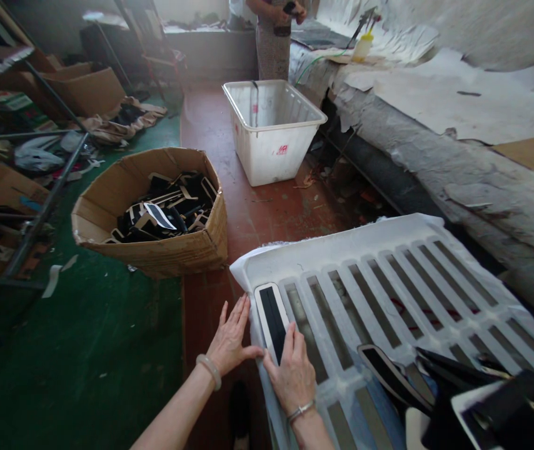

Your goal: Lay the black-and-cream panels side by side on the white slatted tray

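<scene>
While the right hand, half-open, touches a pale-edged black strip, left hand spread wide beside it.

- I can read no words or numbers from here.
- Tub: a red mark on its outer wall, too blurred for me to read.
- Tub's inside: a smaller red mark, equally illegible to me.

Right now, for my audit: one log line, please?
left hand: beside pale-edged strip; right hand: touching strip; strip: on white rack
</scene>
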The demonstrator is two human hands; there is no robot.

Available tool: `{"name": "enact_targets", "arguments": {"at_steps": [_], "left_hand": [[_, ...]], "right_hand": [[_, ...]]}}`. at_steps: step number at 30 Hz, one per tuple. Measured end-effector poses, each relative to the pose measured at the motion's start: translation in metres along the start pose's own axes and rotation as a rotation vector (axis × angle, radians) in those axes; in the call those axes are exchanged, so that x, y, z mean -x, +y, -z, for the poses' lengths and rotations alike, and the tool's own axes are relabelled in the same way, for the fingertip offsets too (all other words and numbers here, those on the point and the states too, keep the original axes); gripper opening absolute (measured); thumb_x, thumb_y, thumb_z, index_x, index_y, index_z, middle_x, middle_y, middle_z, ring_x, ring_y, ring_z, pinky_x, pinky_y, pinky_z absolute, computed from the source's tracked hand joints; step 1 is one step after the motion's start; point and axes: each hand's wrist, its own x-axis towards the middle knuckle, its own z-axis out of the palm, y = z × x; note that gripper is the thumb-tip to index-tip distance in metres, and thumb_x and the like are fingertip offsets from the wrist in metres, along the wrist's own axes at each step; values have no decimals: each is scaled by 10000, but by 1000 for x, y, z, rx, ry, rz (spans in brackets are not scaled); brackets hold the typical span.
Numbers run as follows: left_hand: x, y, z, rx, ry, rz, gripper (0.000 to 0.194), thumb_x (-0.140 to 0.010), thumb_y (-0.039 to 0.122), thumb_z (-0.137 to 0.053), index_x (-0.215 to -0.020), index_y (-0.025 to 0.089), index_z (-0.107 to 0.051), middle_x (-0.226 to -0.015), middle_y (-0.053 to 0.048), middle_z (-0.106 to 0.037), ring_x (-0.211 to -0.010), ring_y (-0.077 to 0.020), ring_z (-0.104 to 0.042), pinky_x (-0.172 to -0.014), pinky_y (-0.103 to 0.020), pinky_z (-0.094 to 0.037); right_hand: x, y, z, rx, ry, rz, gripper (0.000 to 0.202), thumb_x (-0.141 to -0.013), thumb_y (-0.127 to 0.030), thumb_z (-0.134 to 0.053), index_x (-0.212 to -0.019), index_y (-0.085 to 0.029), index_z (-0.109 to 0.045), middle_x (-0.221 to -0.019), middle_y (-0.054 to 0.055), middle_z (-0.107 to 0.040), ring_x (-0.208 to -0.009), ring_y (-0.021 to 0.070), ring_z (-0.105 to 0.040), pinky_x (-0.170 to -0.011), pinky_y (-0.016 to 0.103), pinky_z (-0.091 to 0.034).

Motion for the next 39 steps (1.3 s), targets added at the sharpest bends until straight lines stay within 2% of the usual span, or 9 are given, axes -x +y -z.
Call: {"name": "enact_targets", "arguments": {"at_steps": [4, 9, 18, 25, 31, 33, 35, 37, 39], "left_hand": [[0, 1, 2, -15, -3, -6, 1246, -682, 700, -632, -1473, 171, 173, -1551, -198, -182, -1437, -281, -180, -1150, -578, -109], [0, 0, 0, 7, -20, -3, 1229, -687, 727, -597, -1475, 173, 167, -1559, -195, -159, -1446, -268, -145, -1160, -556, -46], [0, 2, 0, 16, -5, -1, 1211, -678, 761, -563, -1492, 149, 93, -1549, -217, -174, -1434, -286, -187, -1160, -542, -29], [-1, 2, 0, 32, -14, 8, 1194, -685, 748, -572, -1497, 139, 57, -1551, -213, -171, -1440, -283, -167, -1163, -534, -11], [2, 3, 2, 27, -10, 0, 1204, -681, 700, -628, -1495, 140, 61, -1540, -216, -208, -1430, -295, -198, -1153, -572, -80], [2, 4, 10, 41, -46, 34, 1101, -715, 621, -651, -1501, 147, -42, -1532, -204, -244, -1423, -312, -215, -1137, -607, -118], [-1, 11, 22, 35, -32, 139, 855, -802, 482, -609, -1480, 166, -195, -1534, -182, -252, -1416, -324, -233, -1111, -646, -159], [-7, 25, 37, -21, 111, 244, 654, -883, 353, -507, -1457, 154, -265, -1537, -170, -253, -1416, -310, -240, -1107, -639, -191], [-16, 44, 46, -99, 236, 192, 590, -924, 277, -424, -1468, 146, -239, -1537, -144, -268, -1425, -266, -226, -1136, -578, -200]], "right_hand": [[-6, -2, 11, 52, -119, 6, 747, -852, -461, -536, -1356, 56, -346, -1175, 240, -539, -1018, 327, -562, -807, 408, -525], [-10, 2, 21, 45, -211, 22, 776, -865, -477, -530, -1388, 54, -316, -1181, 228, -529, -1034, 313, -536, -847, 394, -499], [-6, 8, 14, -19, -186, 18, 756, -870, -495, -538, -1413, -22, -310, -1231, 200, -471, -1081, 301, -507, -889, 375, -490], [-4, 12, 13, -28, -207, 30, 691, -895, -425, -529, -1420, -30, -317, -1260, 201, -464, -1092, 298, -496, -904, 379, -475], [1, 12, 6, 38, -185, 19, 655, -904, -429, -504, -1417, -48, -357, -1302, 207, -486, -1072, 307, -513, -850, 399, -474], [3, 11, 5, 65, -175, 6, 639, -902, -426, -510, -1413, -66, -377, -1314, 201, -500, -1076, 315, -515, -841, 424, -468], [4, 11, 5, 71, -173, -1, 646, -895, -425, -526, -1412, -67, -382, -1314, 201, -514, -1078, 319, -517, -850, 447, -458], [3, 10, 5, 63, -175, -6, 653, -884, -420, -546, -1409, -65, -390, -1315, 201, -522, -1072, 319, -523, -855, 457, -452], [3, 10, 5, 52, -169, -19, 636, -870, -400, -570, -1401, -89, -410, -1317, 193, -529, -1077, 315, -527, -864, 458, -448]]}}
